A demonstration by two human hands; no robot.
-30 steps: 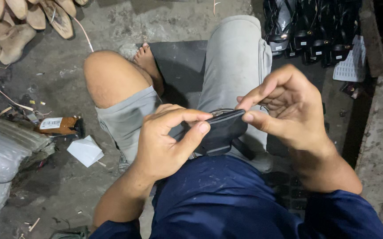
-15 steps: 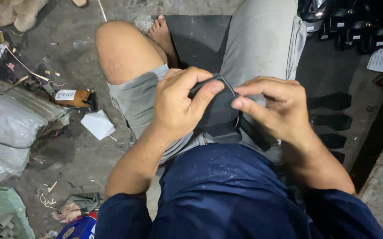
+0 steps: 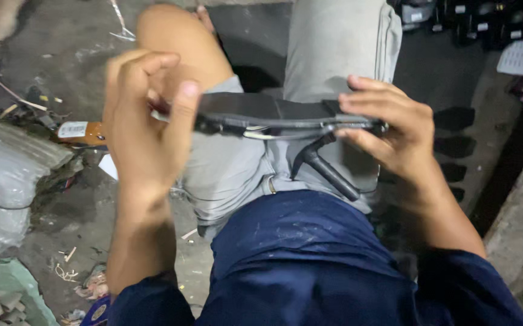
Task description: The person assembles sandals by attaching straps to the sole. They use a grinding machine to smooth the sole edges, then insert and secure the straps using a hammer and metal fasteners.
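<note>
A flat black sandal sole (image 3: pixel 273 115) with a thin strap is stretched sideways across my lap. My left hand (image 3: pixel 146 127) pinches its left end between thumb and fingers. My right hand (image 3: pixel 388 130) grips its right end with the fingers over the top edge. A black hammer (image 3: pixel 325 172) lies on my lap just under the sole, its handle pointing toward my right side. I sit in grey shorts and a dark blue shirt, with my left knee bare.
A pale filled sack (image 3: pixel 7 181) lies on the dirty floor at the left, with a small brown bottle (image 3: pixel 80 133) and a scrap of white paper beside it. Dark sole pieces (image 3: pixel 461 145) rest on the floor at the right. Black footwear (image 3: pixel 473 18) is stacked at the top right.
The sole was bent and bunched between both hands; now it is pulled out flat and held by its ends. The hands have moved apart and the view has tilted down.
</note>
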